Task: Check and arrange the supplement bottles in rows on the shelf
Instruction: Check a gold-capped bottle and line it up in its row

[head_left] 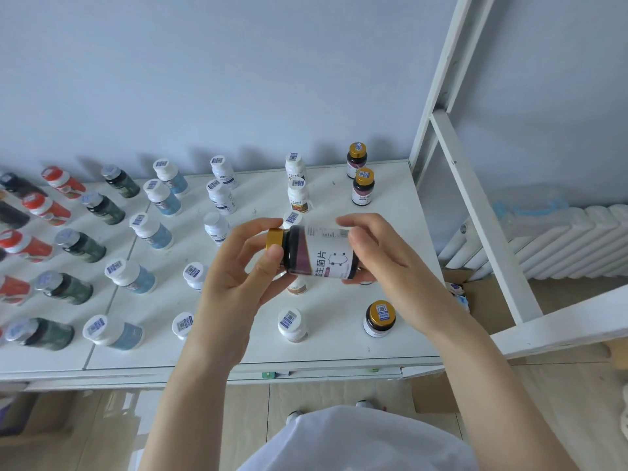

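A dark bottle with a gold cap and a white label (316,254) lies on its side in the air above the white shelf (339,348). My left hand (238,270) pinches its cap end and my right hand (377,253) grips its base end. Below it, supplement bottles stand in rows running front to back: three gold-capped dark ones (379,317) at the right, then white ones (292,322), white ones with dark labels (221,197), blue-labelled ones (131,275), dark green ones (63,287) and red ones (47,207) at the left. Some bottles behind my hands are partly hidden.
The shelf backs onto a pale blue wall. A white metal frame (475,198) rises at the shelf's right end, with a white radiator (560,243) behind it. An open cardboard box (475,297) sits on the floor to the right, below the shelf edge.
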